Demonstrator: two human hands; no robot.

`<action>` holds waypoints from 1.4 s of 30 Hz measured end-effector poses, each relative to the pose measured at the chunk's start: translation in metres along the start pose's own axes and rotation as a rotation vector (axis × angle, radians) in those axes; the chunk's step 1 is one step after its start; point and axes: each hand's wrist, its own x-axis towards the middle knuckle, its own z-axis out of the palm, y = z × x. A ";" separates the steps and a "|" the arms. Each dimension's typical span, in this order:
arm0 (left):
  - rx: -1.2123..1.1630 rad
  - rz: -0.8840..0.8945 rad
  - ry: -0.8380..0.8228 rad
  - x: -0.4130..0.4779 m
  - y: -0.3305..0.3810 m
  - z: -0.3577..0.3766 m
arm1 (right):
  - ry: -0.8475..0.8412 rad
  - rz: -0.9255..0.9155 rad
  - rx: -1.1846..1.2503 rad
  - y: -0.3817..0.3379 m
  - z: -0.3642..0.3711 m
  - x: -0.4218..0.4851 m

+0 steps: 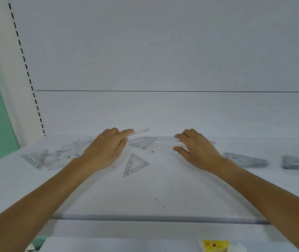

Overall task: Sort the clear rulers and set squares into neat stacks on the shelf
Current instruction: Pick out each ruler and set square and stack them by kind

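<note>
The long ruler (161, 139) is lying along the back of the shelf (163, 193), with the right hand (197, 150) pinching it across its width, probably to square it. Left of that grip, the left hand (107, 148) is reaching onto a blurred clear strip (140, 132), and I cannot tell whether it is holding it. A set square (135, 164) and open shelf are lying nearer.

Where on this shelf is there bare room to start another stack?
The widest bare patch is the front strip of the shelf, between the forearms, in front of the small set square. Another lies in front of the right-side stacks. Crowded: the loose set squares at left, and the back centre around the long ruler.
</note>
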 end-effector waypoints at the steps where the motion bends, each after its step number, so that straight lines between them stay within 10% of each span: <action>1: -0.022 0.037 -0.046 0.010 0.017 0.010 | 0.001 0.019 -0.021 0.017 -0.007 -0.009; 22: -0.276 0.161 -0.182 0.137 0.406 0.146 | 0.010 0.431 0.005 0.382 -0.161 -0.243; 42: -0.226 0.066 -0.249 0.123 0.429 0.131 | -0.288 0.306 0.071 0.410 -0.155 -0.254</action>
